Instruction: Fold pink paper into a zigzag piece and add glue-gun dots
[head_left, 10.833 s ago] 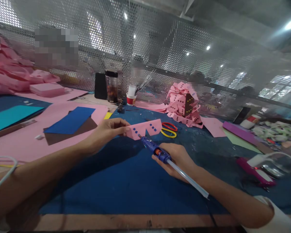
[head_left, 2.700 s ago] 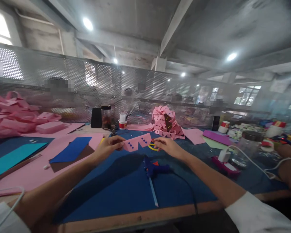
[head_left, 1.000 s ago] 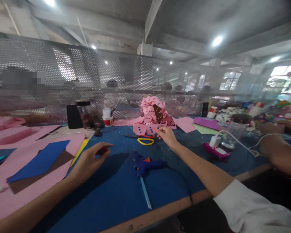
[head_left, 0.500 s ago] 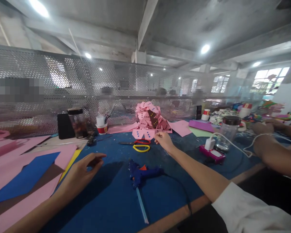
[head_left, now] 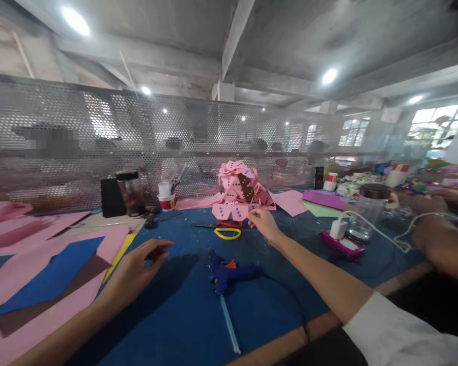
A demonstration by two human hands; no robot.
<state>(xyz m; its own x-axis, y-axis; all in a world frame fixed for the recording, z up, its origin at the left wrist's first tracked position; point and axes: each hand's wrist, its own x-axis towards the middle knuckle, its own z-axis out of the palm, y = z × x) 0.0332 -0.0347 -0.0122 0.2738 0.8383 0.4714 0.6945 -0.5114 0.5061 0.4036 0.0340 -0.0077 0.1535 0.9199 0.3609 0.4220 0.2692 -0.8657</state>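
My right hand [head_left: 266,224] is pinched at the right end of a small pink paper piece with blue dots [head_left: 231,211]. That piece sits in front of a heap of folded pink paper [head_left: 232,185] dotted in dark colours, with a brown patch. My left hand [head_left: 147,259] hovers over the table with thumb and fingers apart, holding nothing. Scissors [head_left: 228,234] with red and yellow handles lie just below the pink piece. Nearer to me rests a blue glue gun [head_left: 225,274], a long glue stick [head_left: 229,325] poking out of its back.
Pink sheets with a blue sheet [head_left: 57,277] cover the left side. Along the back stand a dark-lidded jar [head_left: 131,193], a paper cup [head_left: 166,197] and a perforated metal screen [head_left: 198,132]. On the right are a magenta power strip [head_left: 343,246], a clear jar [head_left: 366,216] and another person's arm [head_left: 442,244].
The view has turned slightly left, so everything appears shifted to the right. Both hands keep about the same places over the table, and the right one is still at the pink piece.
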